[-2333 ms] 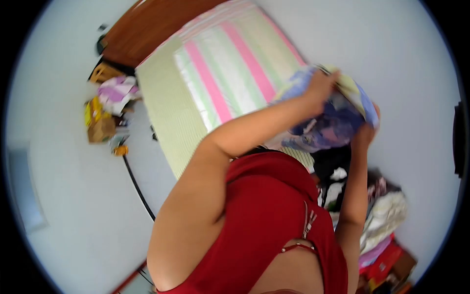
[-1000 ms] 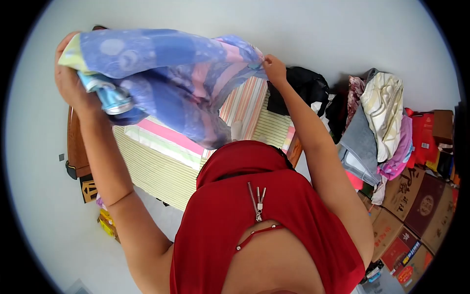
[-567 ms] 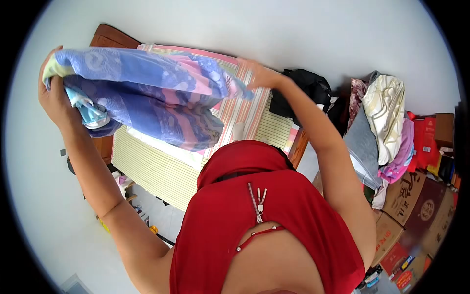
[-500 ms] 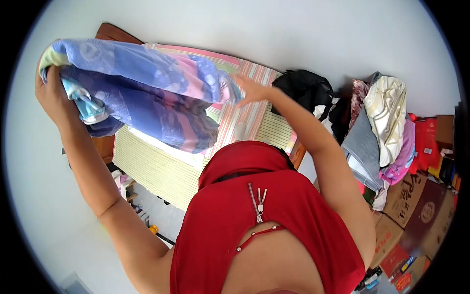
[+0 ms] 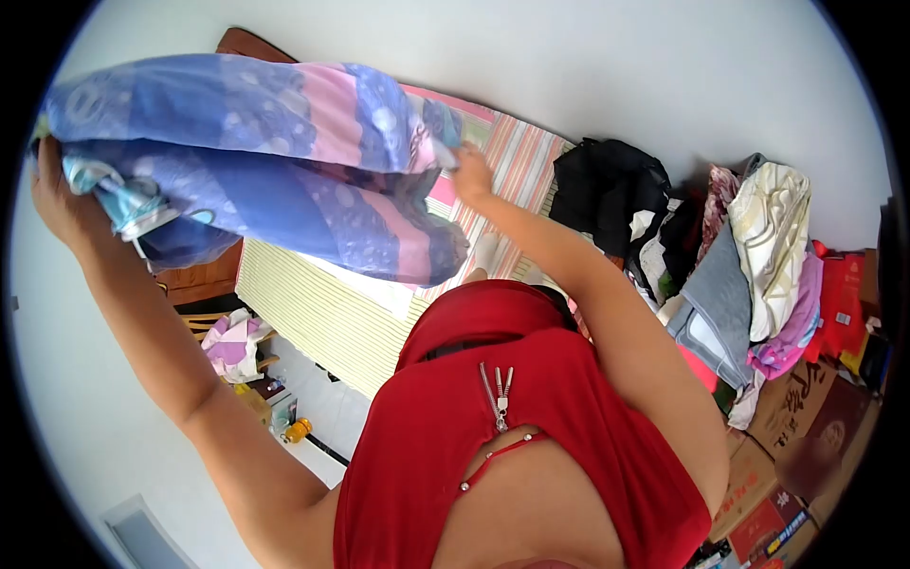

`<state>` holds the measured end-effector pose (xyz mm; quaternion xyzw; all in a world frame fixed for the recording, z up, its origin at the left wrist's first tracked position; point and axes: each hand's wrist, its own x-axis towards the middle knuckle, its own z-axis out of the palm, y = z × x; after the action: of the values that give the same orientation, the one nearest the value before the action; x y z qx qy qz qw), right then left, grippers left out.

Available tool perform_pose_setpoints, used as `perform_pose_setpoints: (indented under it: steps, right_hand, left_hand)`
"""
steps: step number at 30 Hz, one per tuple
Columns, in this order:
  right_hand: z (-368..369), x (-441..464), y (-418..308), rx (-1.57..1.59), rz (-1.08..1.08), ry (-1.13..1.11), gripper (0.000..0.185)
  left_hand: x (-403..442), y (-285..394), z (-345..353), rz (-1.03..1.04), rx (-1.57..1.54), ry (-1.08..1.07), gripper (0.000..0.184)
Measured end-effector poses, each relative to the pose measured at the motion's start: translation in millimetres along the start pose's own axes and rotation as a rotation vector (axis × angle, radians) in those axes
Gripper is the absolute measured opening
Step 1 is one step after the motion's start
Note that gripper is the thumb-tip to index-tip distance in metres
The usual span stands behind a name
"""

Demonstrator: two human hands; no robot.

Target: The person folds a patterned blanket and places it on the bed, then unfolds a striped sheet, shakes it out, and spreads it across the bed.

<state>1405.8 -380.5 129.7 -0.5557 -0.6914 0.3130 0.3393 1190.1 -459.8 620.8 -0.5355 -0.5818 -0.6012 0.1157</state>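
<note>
A large blue and pink patterned cloth hangs in folds in the air over the bed. At the far left my left hand is closed on its edge, partly covered by the fabric. A light-blue bunched piece dangles beside that hand, inside the folds. My right hand pinches the cloth's right end, fingers closed. Below the cloth lies the bed with a green striped mat and a pink and white striped cover.
Black clothing lies right of the bed. Folded blankets are piled beside it, with a red bag and cardboard boxes further right. A chair with purple-white cloth stands left of the bed, near an orange item.
My left hand has carried the cloth further left and slightly up. My right hand, apart from the cloth with fingers spread half a second ago, has closed on its right end.
</note>
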Motion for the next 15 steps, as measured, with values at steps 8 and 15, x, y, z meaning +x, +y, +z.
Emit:
perform_pose_setpoints:
  steps: [8, 15]
  right_hand:
    - [-167, 168, 83, -0.202, -0.38, 0.785, 0.035]
    - [-379, 128, -76, -0.252, -0.768, 0.851, 0.032]
  left_hand:
    - [-10, -76, -90, 0.3, 0.727, -0.14, 0.033]
    - [-89, -149, -126, 0.066, 0.819, 0.189, 0.03]
